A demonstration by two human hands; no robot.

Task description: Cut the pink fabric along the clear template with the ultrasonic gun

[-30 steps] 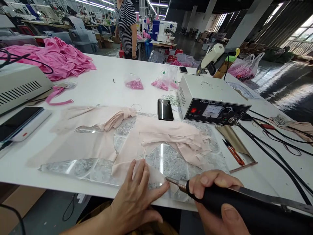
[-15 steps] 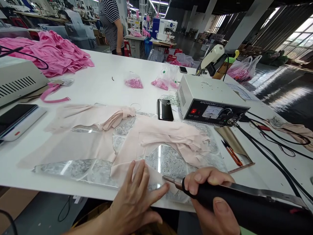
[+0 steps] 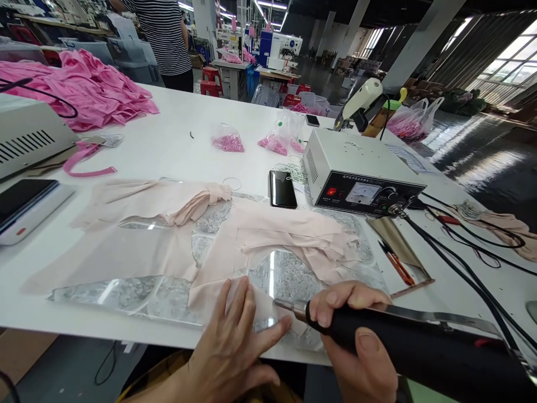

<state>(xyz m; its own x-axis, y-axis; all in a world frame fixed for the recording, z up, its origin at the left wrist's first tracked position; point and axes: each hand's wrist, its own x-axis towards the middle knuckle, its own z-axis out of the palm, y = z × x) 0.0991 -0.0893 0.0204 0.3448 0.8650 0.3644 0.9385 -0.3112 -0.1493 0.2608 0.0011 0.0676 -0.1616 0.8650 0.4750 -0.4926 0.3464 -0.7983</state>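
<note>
My left hand (image 3: 235,341) lies flat with fingers spread, pressing the near edge of a pale pink fabric piece (image 3: 268,240) onto a scratched clear plate (image 3: 289,277). My right hand (image 3: 356,341) is closed round a black handheld cutting tool (image 3: 403,350). Its metal tip (image 3: 283,305) touches the fabric just right of my left fingertips. More pale pink fabric (image 3: 159,201) lies folded further left on the white table (image 3: 176,151).
A white control box with a dial (image 3: 356,176), black cables (image 3: 461,268), a black phone (image 3: 282,189), orange snips (image 3: 396,266), bags of pink bits (image 3: 229,140), a pink garment pile (image 3: 75,92), another grey box (image 3: 29,140) at left. A person in a striped shirt (image 3: 161,33) stands behind.
The tool tip and my right hand have slid a little leftward along the fabric edge. The person in the striped shirt has walked left. My left hand stays pressed down.
</note>
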